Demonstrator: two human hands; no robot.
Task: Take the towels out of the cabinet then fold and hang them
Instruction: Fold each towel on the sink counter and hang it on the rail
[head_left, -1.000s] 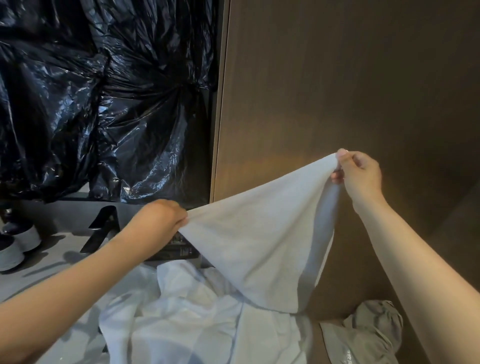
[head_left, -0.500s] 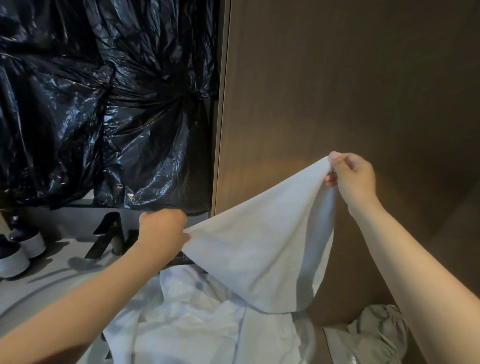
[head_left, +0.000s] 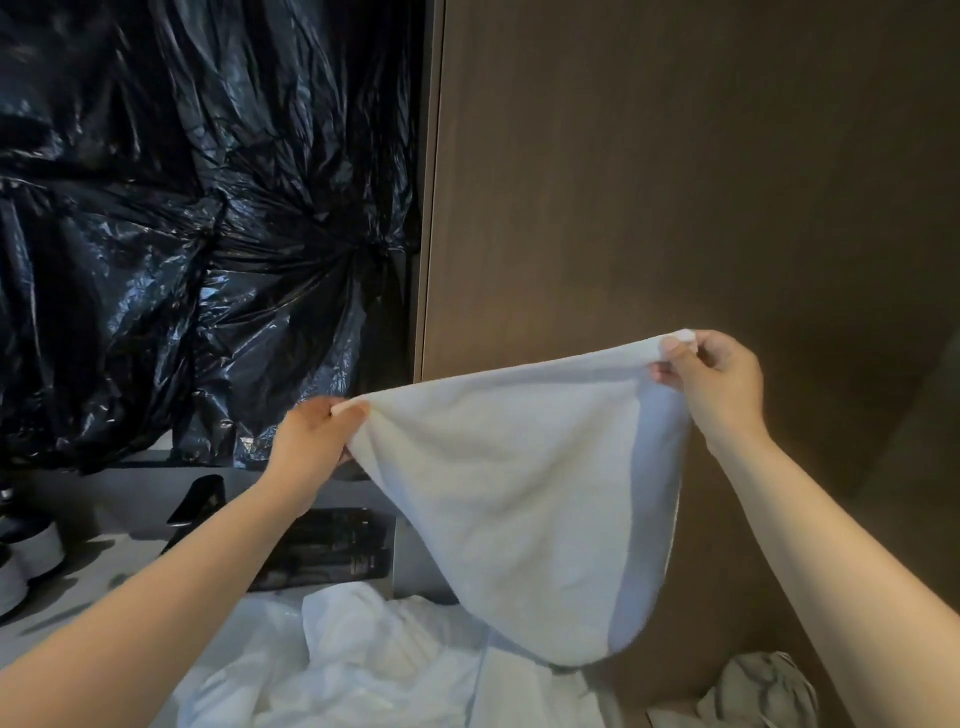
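A white towel (head_left: 519, 493) hangs in the air between my two hands, in front of a brown wooden cabinet panel (head_left: 675, 182). My left hand (head_left: 311, 447) pinches its left top corner. My right hand (head_left: 711, 379) pinches the right top corner, a little higher. The towel sags in a rounded fold below them, doubled over. A heap of crumpled white cloth (head_left: 363, 665) lies beneath it on the grey surface.
Black plastic bags (head_left: 182, 234) fill the space at the left. On the grey surface (head_left: 78, 597) stand pale shoes (head_left: 26, 561), a black high-heeled shoe (head_left: 197, 499) and a black packet (head_left: 332, 551). A greyish cloth (head_left: 763, 691) lies at the bottom right.
Both hands have spread further apart and the towel's top edge now stretches nearly level between them. The view has tilted up slightly, showing more of the black packet.
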